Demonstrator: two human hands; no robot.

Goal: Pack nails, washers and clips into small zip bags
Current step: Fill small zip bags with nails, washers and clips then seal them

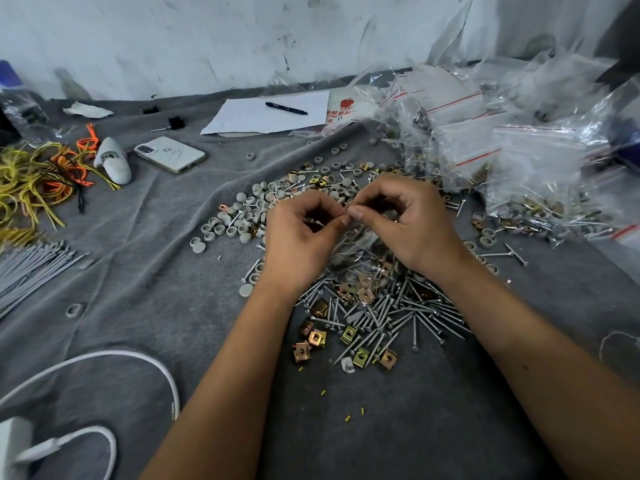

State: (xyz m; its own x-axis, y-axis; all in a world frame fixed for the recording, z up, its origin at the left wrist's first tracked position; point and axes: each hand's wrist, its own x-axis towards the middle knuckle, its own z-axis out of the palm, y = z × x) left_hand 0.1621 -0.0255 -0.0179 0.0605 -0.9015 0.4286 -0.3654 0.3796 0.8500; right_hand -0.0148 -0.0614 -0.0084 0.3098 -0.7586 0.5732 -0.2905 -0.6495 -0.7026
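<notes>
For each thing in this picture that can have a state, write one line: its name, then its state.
Left hand: pinching the small zip bag's top.
Right hand: pinching the same top.
Small zip bag: held up over the heap, partly filled; seal cannot be told.
Packed zip bags: filled, piled at right.
Nails: loose, heaped.
Clips: loose, scattered.
Grey washers: loose, spread.
Pen: lying on paper.
Phone: face down.

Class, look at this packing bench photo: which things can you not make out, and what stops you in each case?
Head view only:
- Small zip bag: its top and seal are hidden behind the left hand and right hand.
- Its contents: blurred by glare; count unreadable.
- Printed bag: its text is too small.
- Grey ties: cut off by the left edge.
- Filled bags: contents too blurred to sort.
</notes>
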